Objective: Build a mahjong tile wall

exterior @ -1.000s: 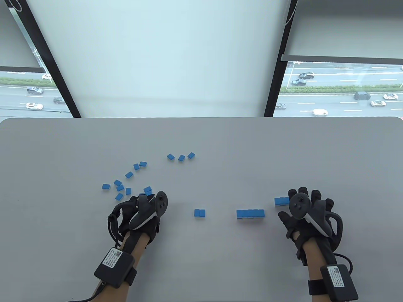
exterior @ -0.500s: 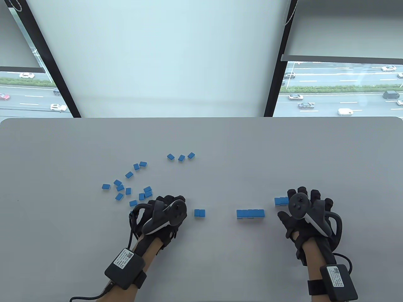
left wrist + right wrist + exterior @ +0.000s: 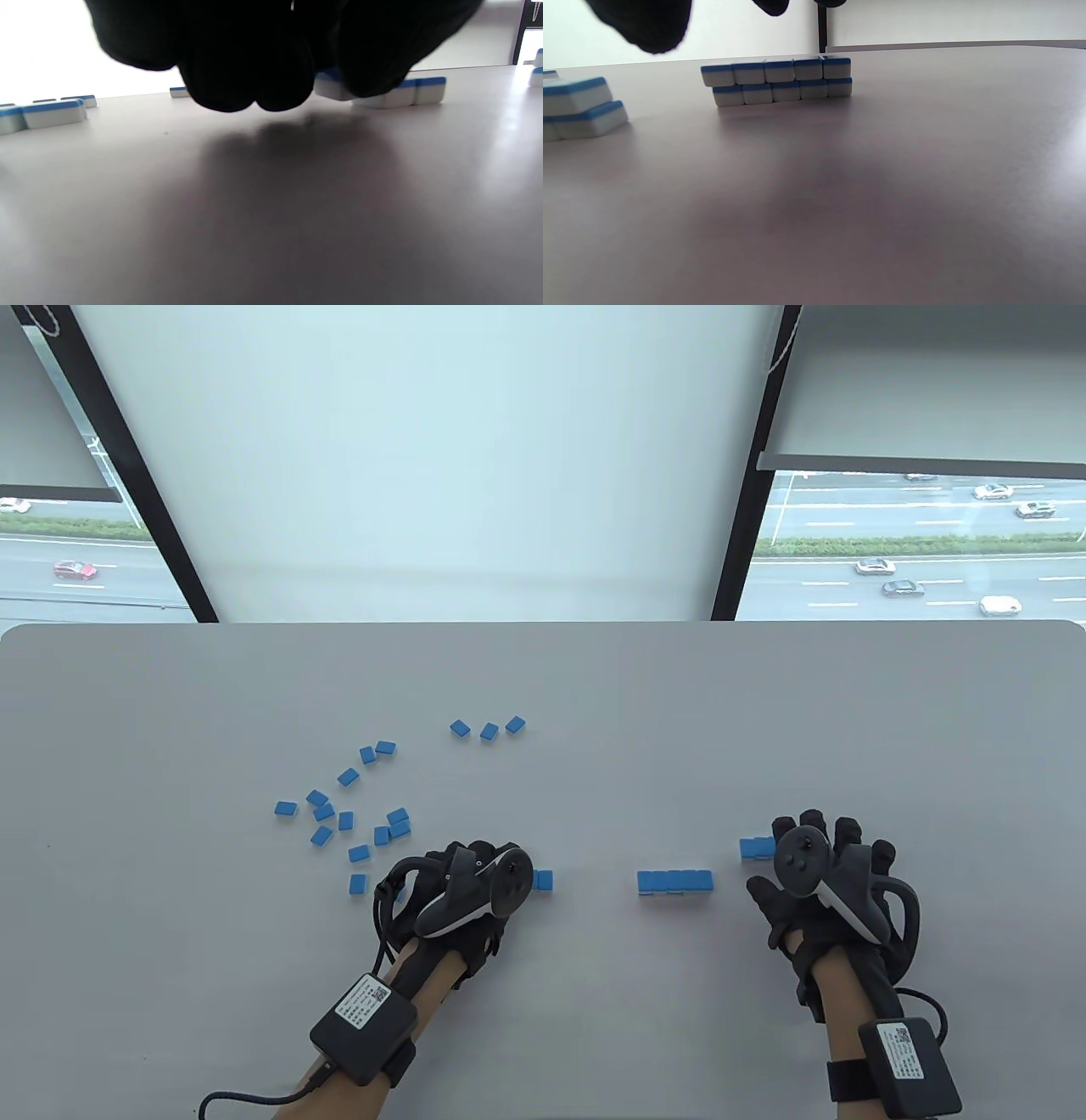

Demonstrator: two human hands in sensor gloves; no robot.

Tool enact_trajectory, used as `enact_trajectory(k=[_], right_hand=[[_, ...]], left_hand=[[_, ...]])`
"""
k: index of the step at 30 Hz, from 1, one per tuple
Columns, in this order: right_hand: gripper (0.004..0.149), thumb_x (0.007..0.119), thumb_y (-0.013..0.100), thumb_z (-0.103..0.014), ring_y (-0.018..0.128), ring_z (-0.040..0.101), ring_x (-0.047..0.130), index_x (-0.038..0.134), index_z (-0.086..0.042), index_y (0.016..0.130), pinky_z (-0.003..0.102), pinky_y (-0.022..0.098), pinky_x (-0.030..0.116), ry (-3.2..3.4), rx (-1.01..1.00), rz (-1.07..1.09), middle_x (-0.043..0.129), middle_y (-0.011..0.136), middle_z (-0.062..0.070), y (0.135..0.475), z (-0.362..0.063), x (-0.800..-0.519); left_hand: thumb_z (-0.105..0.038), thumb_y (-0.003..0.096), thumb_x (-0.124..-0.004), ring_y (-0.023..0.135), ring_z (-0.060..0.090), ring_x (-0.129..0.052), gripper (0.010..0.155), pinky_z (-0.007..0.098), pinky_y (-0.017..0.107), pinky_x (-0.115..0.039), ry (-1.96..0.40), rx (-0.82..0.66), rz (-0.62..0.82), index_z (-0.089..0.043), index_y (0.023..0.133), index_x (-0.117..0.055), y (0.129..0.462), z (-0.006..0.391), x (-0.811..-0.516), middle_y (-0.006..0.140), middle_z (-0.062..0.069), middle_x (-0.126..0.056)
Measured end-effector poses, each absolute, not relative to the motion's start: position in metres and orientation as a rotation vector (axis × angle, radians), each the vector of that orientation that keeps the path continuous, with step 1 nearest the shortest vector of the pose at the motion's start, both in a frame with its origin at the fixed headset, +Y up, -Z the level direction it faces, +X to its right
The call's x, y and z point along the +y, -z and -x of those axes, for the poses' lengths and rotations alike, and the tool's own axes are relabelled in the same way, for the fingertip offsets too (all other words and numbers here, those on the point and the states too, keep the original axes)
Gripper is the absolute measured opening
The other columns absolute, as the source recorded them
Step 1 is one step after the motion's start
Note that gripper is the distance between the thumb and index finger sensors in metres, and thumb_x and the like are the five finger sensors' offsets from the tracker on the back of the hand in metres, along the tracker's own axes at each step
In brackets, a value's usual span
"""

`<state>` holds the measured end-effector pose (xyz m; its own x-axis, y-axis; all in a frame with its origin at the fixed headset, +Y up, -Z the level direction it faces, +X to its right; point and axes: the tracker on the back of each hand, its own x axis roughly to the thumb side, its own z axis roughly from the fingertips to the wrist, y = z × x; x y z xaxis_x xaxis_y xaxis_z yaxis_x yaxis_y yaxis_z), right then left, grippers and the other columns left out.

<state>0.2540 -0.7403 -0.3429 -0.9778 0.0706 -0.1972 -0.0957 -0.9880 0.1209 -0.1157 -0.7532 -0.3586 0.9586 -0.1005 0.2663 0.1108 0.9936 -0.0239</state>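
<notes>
Grey table (image 3: pixel 594 1035) | left hand (image 3: pixel 475 891) curled, pinching a tile beside the pair of tiles (image 3: pixel 544 880) | right hand (image 3: pixel 827 874) spread, flat, holding nothing | five-tile wall (image 3: pixel 674 882), only right wrist view shows it two tiers high | loose tiles (image 3: pixel 339 806) far left | windows (image 3: pixel 916 543) over a road beyond

Left hand (image 3: pixel 462 891) and right hand (image 3: pixel 819 882): black sensor gloves, each with a dark grey, white-edged tracker (image 3: pixel 475 891) strapped at 12 o'clock of a black, white-labelled wrist box (image 3: pixel 363 1028). A black cable (image 3: pixel 246 1100) trails from the left box at 7 o'clock.
</notes>
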Motion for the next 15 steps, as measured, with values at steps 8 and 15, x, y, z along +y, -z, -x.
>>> enact_trajectory(k=[8, 15], right_hand=[[0.080, 0.069, 0.040, -0.063, 0.102, 0.040, 0.016, 0.034, -0.035, 0.106, 0.064, 0.066, 0.010, -3.038, 0.198, 0.305, 0.023, 0.115, -0.002, 0.343, -0.254, -0.740], [0.080, 0.069, 0.040, -0.063, 0.102, 0.040, 0.015, 0.033, -0.035, 0.106, 0.064, 0.066, 0.010, -3.034, 0.199, 0.310, 0.023, 0.115, -0.002, 0.342, -0.255, -0.740]], left_hand=[[-0.052, 0.0448, -0.081, 0.070, 0.023, -0.093, 0.055, 0.052, 0.059, -0.077, 0.117, -0.266, 0.059, -0.038, 0.097, -0.075, 0.359, 0.115, -0.753, 0.083, -0.009, -0.090], [-0.056, 0.0418, -0.081, 0.073, 0.023, -0.092, 0.062, 0.053, 0.059, -0.076, 0.095, -0.274, 0.043, -0.035, 0.100, -0.071, 0.357, 0.123, -0.744, 0.088, -0.007, -0.088]])
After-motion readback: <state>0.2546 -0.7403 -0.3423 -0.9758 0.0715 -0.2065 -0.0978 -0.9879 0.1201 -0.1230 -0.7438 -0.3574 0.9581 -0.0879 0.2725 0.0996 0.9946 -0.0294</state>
